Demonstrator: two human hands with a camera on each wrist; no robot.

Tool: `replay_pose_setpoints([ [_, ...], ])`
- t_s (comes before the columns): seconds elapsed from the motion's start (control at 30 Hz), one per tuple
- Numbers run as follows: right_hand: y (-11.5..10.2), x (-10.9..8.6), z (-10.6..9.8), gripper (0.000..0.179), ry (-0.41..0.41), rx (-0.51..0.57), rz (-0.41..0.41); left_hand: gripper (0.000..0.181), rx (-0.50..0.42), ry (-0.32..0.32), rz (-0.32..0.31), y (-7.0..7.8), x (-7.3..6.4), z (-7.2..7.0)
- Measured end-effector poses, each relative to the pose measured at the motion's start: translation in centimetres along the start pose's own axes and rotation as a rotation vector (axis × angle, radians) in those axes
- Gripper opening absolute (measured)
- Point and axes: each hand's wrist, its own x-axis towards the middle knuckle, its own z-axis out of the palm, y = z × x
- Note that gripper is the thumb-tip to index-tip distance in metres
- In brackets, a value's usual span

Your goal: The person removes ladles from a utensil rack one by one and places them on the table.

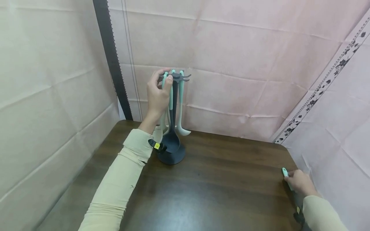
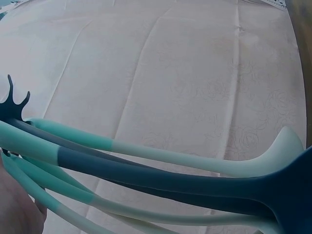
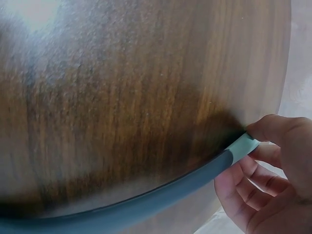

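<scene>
My left hand grips the top of a dark utensil stand, its thumb near the hub. Several mint-handled utensils hang from the stand's hooks, among them a dark ladle in front and a white-ended ladle on the right. Their long shafts cross the left wrist view, past part of the left hand. At the table's right edge, my right hand pinches the mint handle of a dark-shafted utensil between thumb and fingers. That utensil's head is out of sight.
The brown wooden table carries the stand toward its back left. Pale cloth hangs close behind the table and along both sides. Black straps with small yellow-marked devices sit at the wrists.
</scene>
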Motion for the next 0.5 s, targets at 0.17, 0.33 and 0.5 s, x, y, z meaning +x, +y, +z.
replay_pose_setpoints([
  [0.17,0.1,0.1,0.4,0.03,0.012,-0.02,-0.013,0.052,0.011,0.008,0.017,-2.2,0.6,0.1],
  [0.33,0.4,0.1,0.1,0.037,0.031,-0.046,-0.015,0.051,0.013,0.007,0.005,-2.2,0.3,0.1],
  [0.5,0.4,-0.1,0.0,0.026,0.032,-0.079,-0.037,0.051,0.018,0.006,0.009,-0.1,-0.6,0.1],
])
